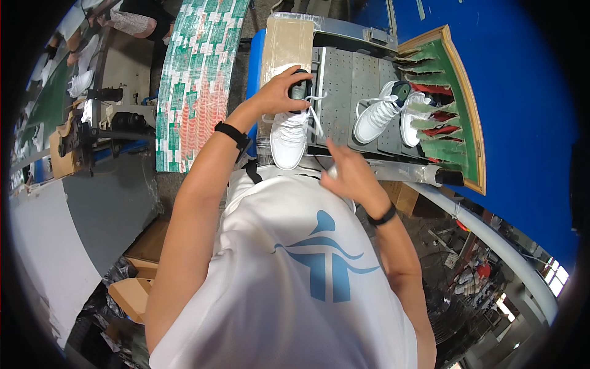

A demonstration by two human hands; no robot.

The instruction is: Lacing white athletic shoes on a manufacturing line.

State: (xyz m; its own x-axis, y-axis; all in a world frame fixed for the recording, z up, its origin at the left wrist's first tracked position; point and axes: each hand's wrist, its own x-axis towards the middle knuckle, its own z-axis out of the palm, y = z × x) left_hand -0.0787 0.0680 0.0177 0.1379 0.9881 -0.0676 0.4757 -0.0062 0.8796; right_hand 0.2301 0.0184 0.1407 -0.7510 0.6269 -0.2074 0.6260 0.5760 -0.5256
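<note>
While the left hand (279, 92) closes around the dark heel end of a white sneaker (290, 132), the shoe lies on the near edge of a grey perforated surface (344, 92), its toe pointing back toward the person and its loose laces (314, 117) trailing to the right. Nearer the body, the right hand (347, 172) hovers with its fingers loosely spread and empty, just beside the sneaker's toe; whether it touches a lace cannot be told. Both wrists carry black bands. Farther along the surface a second pair of white sneakers (387, 114) rests against a wooden-framed green rack (458, 104) lined with green and red pieces. Left of the surface stands a tall panel (196, 80) patterned in green, white and red
</note>
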